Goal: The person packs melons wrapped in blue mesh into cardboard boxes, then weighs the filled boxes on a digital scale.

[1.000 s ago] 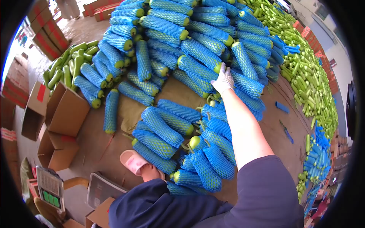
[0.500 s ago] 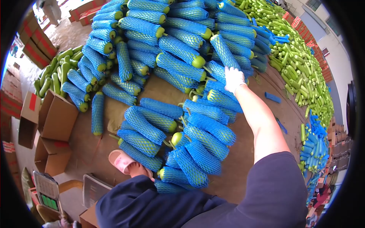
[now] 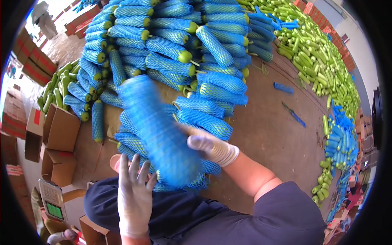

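My gloved right hand [image 3: 212, 148] grips a long green gourd [image 3: 157, 130] in a blue foam net sleeve, blurred by motion. It tilts across the front of my body, and its lower end is near my lap. My left hand [image 3: 135, 196], also gloved, is raised beside that lower end with fingers spread and nothing in it. Beneath the held gourd lies a cluster of other sleeved gourds [image 3: 206, 122], partly hidden by it. Beyond them a large stack of sleeved gourds [image 3: 171, 51] rises, most with their green ends showing.
Open cardboard boxes [image 3: 61, 128] stand at left, near a scale with a green display [image 3: 53, 204]. Bare green gourds [image 3: 314, 57] form a long heap at right. A loose blue sleeve [image 3: 283, 87] lies on the brown floor covering [image 3: 261, 130]. Another person [image 3: 44, 19] stands at far left.
My right hand has come back from the stack toward my body, now with a sleeved gourd in it. My left hand has come into view, open. The view has shifted slightly.
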A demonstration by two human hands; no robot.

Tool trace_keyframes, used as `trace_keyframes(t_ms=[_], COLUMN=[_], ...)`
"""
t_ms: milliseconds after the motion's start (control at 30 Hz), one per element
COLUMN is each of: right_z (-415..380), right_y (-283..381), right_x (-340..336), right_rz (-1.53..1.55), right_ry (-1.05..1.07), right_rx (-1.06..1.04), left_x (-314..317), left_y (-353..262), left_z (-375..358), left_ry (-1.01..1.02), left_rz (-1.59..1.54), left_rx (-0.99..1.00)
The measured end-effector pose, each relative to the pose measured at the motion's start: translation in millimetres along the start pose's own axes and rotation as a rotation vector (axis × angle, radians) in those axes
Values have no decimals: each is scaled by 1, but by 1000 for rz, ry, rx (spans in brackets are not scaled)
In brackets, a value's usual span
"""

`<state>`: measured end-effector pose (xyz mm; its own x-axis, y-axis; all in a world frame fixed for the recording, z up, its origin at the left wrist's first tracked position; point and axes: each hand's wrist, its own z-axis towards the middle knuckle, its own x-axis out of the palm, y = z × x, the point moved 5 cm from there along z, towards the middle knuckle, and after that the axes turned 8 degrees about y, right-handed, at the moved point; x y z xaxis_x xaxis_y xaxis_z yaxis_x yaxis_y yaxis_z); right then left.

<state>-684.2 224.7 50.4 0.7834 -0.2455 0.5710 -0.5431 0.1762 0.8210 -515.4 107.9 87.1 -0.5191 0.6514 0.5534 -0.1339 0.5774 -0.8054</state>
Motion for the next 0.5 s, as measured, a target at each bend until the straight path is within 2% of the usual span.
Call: trace_keyframes(t_ms=[33, 67, 133, 167, 200, 233, 267, 300, 367, 400, 467, 500], right_z=[1, -4, -4, -2, -6, -13, -25, -39, -56, -51, -48, -43], right_y=[-12, -1, 36, 45, 54, 70, 83, 85, 74, 71, 55, 57], right_x=[2, -2, -29, -72, -123, -176, -219, -258, -313, -314, -323, -322], right_rz=[36, -18, -201, -387, -705, -1252, -1615, -1724, -1790, -1794, -1700, -1708], right_ry=[168, 221, 107, -69, -304, -527, -809, -946, -967, -949, -901, -892], right_rx=[18, 16, -198, -243, -192, -240, 164, 220, 394, 388, 743, 736], left_x=[-4, -18, -12, -20, -37, -53, -72, -89, -122, -132, -150, -154], left_y=[6, 8, -6, -30, -49, -67, -83, -101, -126, -134, -134, -129], left_z=[9, 3, -11, -22, -31, -44, -61, -80, -122, -141, -165, -170], left_ry=[29, 39, 245, 298, 396, 490, 482, 403, 131, -23, -284, -375], left_rz=[-105, -235, -469, -454, -439, -424, -396, -358, -221, -116, 65, 126], left_rx=[-73, -171, -48, -20, -23, -23, 35, 138, 368, 449, 500, 496])
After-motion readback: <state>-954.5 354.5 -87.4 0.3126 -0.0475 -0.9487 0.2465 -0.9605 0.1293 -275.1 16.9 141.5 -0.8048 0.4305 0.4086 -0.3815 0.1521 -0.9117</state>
